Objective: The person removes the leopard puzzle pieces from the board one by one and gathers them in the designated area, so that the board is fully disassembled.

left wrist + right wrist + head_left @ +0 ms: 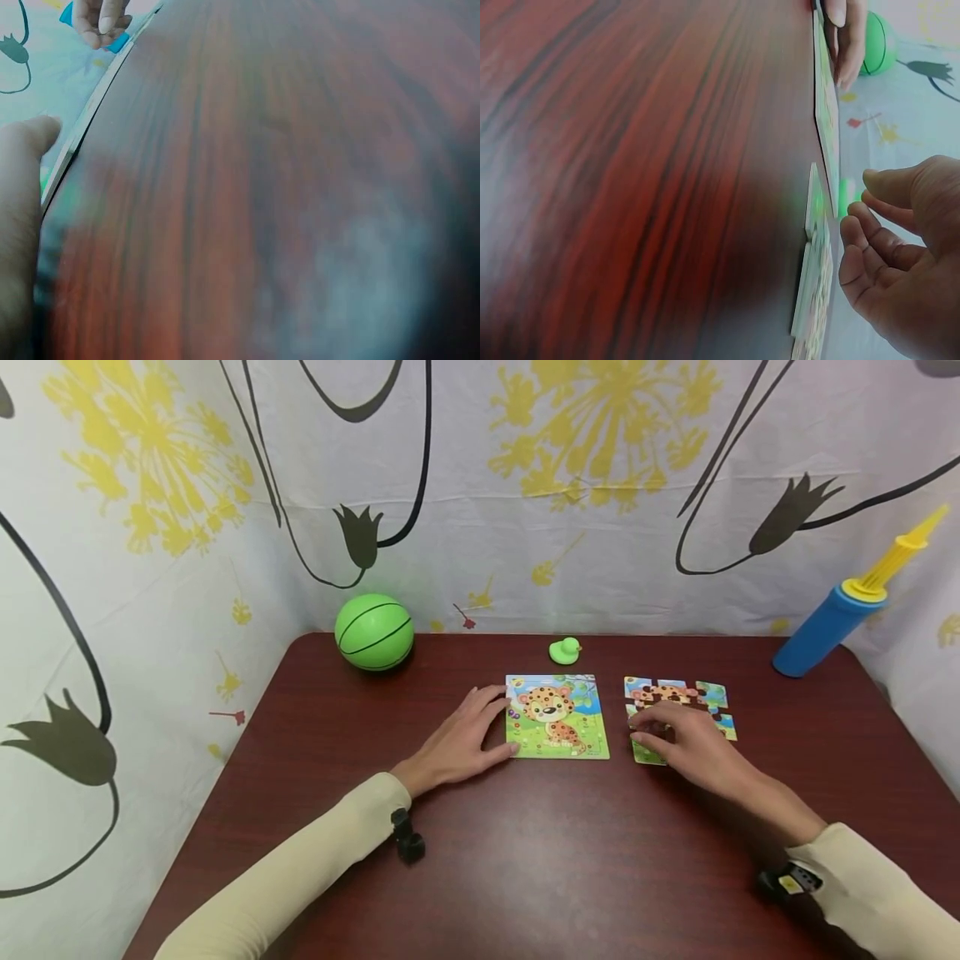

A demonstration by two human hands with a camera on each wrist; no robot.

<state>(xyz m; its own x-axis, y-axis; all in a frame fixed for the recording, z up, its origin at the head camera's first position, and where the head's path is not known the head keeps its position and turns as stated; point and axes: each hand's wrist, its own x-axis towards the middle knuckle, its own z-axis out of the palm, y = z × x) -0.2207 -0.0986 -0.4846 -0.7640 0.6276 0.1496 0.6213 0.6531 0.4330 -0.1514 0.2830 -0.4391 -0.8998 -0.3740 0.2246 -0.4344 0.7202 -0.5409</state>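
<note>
A square leopard-cub picture board (pixel 558 718) lies flat on the dark red table. My left hand (pixel 459 742) rests at its left edge, fingers spread near the upper corner and thumb at the lower one. To the right lies a second leopard picture in jigsaw pieces (pixel 712 695), with gaps between some of them. Over its lower part hovers my right hand (pixel 697 745), fingers loosely bent, hiding several pieces. In the right wrist view, the thumb (pixel 892 185) and fingers stand just off the pieces, and nothing shows between them.
A green ball (pixel 374 632) sits at the table's back left. Behind the board stands a small green toy duck (pixel 564 651). A blue and yellow hand pump (pixel 828 622) leans at the back right. Patterned cloth (pixel 465 460) hangs around the table (pixel 525 852).
</note>
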